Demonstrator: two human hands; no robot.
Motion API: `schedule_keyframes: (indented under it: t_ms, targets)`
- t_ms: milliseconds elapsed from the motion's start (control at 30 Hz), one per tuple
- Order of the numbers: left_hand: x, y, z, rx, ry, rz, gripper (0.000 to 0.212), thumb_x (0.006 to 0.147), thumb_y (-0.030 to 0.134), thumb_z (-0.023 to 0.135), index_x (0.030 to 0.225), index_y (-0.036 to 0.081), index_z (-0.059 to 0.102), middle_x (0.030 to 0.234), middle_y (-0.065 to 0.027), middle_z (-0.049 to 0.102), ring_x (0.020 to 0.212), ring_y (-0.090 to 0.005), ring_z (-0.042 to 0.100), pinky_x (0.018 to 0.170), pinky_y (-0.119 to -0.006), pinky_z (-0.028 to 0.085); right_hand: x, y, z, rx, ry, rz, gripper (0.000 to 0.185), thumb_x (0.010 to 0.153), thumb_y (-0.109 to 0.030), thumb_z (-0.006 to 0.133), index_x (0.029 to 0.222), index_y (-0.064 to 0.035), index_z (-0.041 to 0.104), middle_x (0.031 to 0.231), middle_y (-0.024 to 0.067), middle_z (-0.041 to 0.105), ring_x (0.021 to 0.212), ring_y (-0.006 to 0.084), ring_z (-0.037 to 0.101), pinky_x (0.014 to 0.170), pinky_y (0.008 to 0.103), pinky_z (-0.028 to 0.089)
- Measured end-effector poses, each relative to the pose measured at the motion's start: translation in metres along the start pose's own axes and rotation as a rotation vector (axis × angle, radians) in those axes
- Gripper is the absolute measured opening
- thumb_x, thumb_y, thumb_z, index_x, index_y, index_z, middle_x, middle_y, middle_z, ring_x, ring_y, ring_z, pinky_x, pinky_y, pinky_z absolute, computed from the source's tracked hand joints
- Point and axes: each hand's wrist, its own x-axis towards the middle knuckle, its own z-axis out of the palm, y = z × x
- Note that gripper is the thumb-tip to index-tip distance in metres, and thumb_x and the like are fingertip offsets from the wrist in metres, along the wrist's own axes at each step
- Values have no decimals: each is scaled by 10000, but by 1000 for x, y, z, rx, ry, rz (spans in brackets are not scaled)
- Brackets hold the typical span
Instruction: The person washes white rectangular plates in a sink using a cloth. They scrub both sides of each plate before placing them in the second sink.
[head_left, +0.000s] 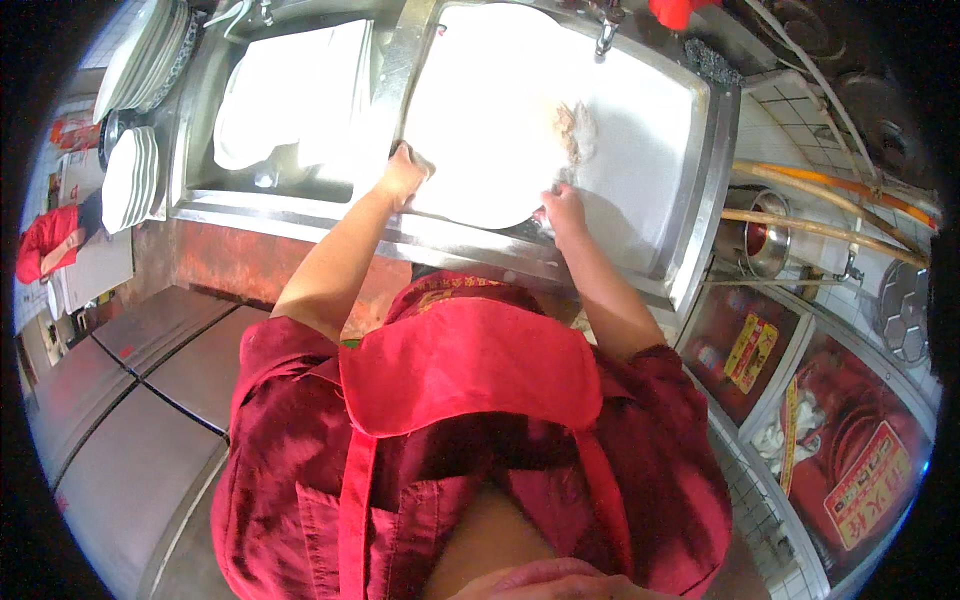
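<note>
A large, round-edged white plate (480, 112) lies over the right sink basin, its surface washed out by glare. My left hand (405, 178) grips its near left rim. At the near right rim, my right hand (565, 214) has its fingers curled round the edge; something whitish, too unclear to name, shows beneath them. Beyond that hand, a brownish and whitish clump (574, 131) sits by the plate's right side; glare hides what it is. The right sink basin (645, 150) holds cloudy, pale water.
Several white dishes (307, 82) fill the left basin. Stacked plates stand on the left (142, 67), with a smaller stack of dishes (131, 180) nearer. A faucet (606, 34) overhangs the far edge. To the right are poles (817, 229), a metal pot (766, 225) and a red fire-hose cabinet (840, 450). Another person (52, 244) works far left.
</note>
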Motion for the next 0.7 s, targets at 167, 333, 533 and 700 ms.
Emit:
schedule_keyframes:
  t_ms: [167,333,533,700]
  targets:
    - [23,2,1,-221,-44,-151,212,692,165,613,702,-31,532,562,-80,539,426,-172,505,370,-327,394,26,13,6,-135,-173,114,323,713,-185,671,965,-20,553,910,90,593,691,162,563,572,266,466]
    - [9,26,16,-458,113,-274,275,649,176,650,734,-61,538,635,-113,577,505,-171,552,431,-311,435,26,18,8,12,-124,219,352,699,-225,694,962,-33,560,897,67,600,712,161,567,599,236,436]
    - [-1,4,28,-370,313,-158,195,622,126,624,596,-26,505,550,-80,524,484,-154,494,454,-294,408,-1,13,-3,-97,-237,204,248,729,-237,661,856,-35,593,732,44,592,556,125,509,465,240,394]
    - [-14,-4,36,-283,583,-88,215,630,110,597,502,-21,484,473,-54,498,457,-128,474,464,-303,394,-9,5,-6,-90,-270,240,212,778,-276,593,791,-64,594,651,13,561,506,94,463,428,232,362]
